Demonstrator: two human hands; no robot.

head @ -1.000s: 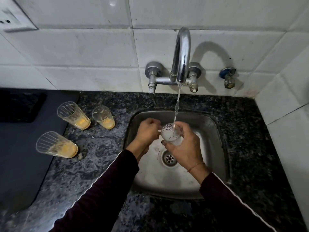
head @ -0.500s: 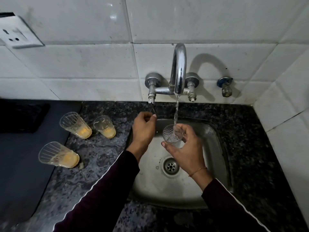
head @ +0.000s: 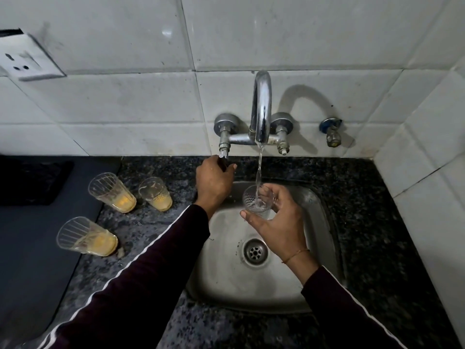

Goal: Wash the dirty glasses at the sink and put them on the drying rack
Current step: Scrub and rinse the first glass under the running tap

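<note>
White tiled wall at the back, dark speckled granite counter (head: 156, 222) w/ a steel sink (head: 226, 280) set in it. Far left there's a socket (head: 27, 59) on the wall and a dark mat (head: 27, 245) on the counter. Next come 3 dirty glasses w/ yellow residue: one near (head: 86, 236), two farther back (head: 112, 192) (head: 155, 193), all left of the sink. Left hand (head: 214, 182) is curled round the tap's left valve handle (head: 224, 153). Water runs from the spout (head: 261, 109) straight into a clear glass (head: 257, 201), held upright over the basin by the right hand (head: 279, 222), fingers wrapped round it. Small blue-capped valve (head: 332, 131) on the wall at right.
</note>
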